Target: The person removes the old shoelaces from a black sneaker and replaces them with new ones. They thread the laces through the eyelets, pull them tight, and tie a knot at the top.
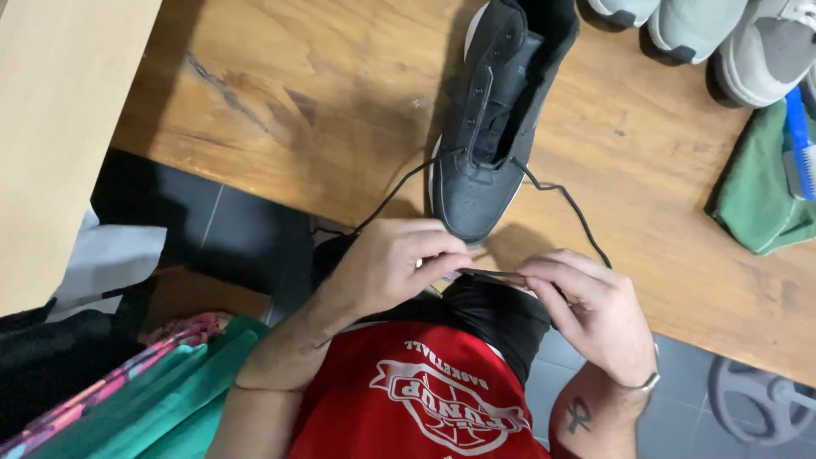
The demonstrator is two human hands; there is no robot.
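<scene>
A black sneaker [493, 119] lies on the wooden table [323, 93] with its toe toward me. A black shoelace [561, 191] is threaded through its lowest eyelets and trails off both sides. My left hand [387, 263] and my right hand [591, 306] meet just below the toe at the table's front edge. Both pinch the two ends of the lace between thumb and fingers, held level between them.
Pale grey sneakers [748, 42] stand at the back right. A green cloth [756, 195] with a blue brush [799, 144] on it lies at the right edge. A light wooden panel [59, 127] stands at the left. Green and pink fabric [144, 382] sits lower left.
</scene>
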